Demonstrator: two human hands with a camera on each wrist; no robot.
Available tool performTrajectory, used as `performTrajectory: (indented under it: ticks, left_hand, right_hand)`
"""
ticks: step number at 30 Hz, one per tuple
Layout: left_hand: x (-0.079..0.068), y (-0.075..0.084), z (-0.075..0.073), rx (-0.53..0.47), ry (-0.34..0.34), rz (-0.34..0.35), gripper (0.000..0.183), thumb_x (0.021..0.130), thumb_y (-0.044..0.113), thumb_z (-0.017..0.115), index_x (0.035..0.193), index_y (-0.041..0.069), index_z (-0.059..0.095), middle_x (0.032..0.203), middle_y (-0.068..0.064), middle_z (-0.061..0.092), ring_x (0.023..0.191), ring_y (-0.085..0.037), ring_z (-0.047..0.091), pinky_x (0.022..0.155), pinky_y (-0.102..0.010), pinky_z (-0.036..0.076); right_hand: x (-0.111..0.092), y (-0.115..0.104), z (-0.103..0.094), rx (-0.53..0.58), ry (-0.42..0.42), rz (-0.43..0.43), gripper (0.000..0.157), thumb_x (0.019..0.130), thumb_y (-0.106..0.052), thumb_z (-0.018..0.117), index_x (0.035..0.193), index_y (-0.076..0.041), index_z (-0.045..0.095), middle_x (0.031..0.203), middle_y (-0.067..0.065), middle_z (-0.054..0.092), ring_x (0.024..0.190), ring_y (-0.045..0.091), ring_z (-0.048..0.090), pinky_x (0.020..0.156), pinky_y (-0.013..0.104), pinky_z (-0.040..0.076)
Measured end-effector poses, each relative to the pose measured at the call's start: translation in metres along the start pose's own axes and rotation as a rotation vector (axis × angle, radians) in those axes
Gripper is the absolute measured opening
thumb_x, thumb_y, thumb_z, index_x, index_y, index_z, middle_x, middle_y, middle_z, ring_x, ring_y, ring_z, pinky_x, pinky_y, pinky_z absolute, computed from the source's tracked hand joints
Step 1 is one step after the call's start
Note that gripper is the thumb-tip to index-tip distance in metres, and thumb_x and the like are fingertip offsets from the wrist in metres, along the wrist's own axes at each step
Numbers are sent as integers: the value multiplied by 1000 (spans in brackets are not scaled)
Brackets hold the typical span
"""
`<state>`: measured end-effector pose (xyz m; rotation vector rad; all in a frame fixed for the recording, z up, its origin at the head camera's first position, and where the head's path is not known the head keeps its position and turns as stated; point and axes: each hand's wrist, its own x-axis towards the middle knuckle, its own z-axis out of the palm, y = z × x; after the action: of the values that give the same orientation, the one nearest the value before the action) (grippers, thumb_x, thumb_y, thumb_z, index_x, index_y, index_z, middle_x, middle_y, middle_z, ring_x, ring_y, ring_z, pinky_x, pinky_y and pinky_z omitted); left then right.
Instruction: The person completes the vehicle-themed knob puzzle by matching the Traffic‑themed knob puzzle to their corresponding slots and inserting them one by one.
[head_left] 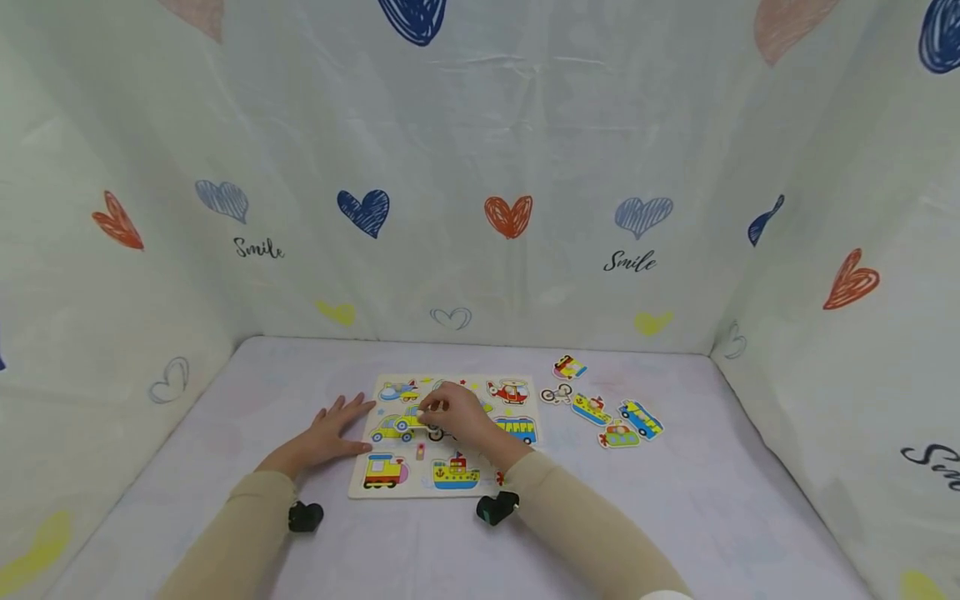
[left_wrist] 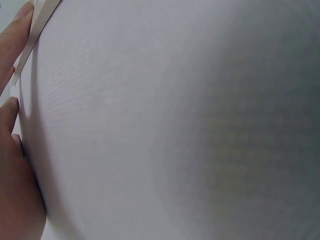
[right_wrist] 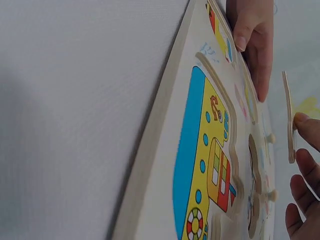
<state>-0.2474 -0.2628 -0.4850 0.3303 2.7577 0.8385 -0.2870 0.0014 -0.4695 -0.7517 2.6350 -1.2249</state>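
A wooden vehicle puzzle board (head_left: 417, 485) lies on the table with cut-out shapes and printed pictures. Over its left half, my right hand (head_left: 463, 414) pinches a car piece (head_left: 406, 420) between thumb and fingertips. In the right wrist view that wooden piece (right_wrist: 289, 120) appears nearly edge-on, raised off the board. My left hand (head_left: 326, 433) rests at the board's left edge, fingers spread and touching the side. A printed boat recess (right_wrist: 200, 165) is close by in the right wrist view, and small wooden knobs (right_wrist: 272, 195) stick up from the board farther on. The right hand covers the board's middle.
Right of the board lie several loose pieces: a red-and-yellow one (head_left: 568, 367), a bike (head_left: 557, 394), a boat (head_left: 591, 408), a bus (head_left: 641, 419) and a green vehicle (head_left: 618, 434). A heart-patterned curtain (head_left: 450, 267) encloses the white table (head_left: 720, 517) at the back and sides.
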Motion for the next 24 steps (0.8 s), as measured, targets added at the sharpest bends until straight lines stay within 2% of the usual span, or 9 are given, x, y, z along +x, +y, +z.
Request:
performTrajectory:
  ticks: [7,13,24]
  left_hand:
    - [1,3,-1,-4,-10,24,84,83,38,77,149,4,37,156,-29,15,142,-52,-2,110,-65,-5]
    - [-3,2,-4,14,4,26,82,83,35,77,147,3,38,155,-30,17,141,-53,0,110,-67,-3]
    - [-2,2,-1,-3,2,4,84,83,37,77,149,3,37,157,-29,15,142,-51,-3,111,-64,-5]
  right_hand:
    - [4,-1,13,31,-21,63,9,88,-25,75,95,-21,76,84,-9,56,75,11,49,60,23,43]
    - [10,-10,23,20,-20,37,11,88,-24,74,97,-17,75,83,-8,55,74,10,49,60,22,43]
    - [14,-11,37,25,-2,108,9,89,-28,73,97,-23,74,88,-10,55,81,9,51,70,23,45]
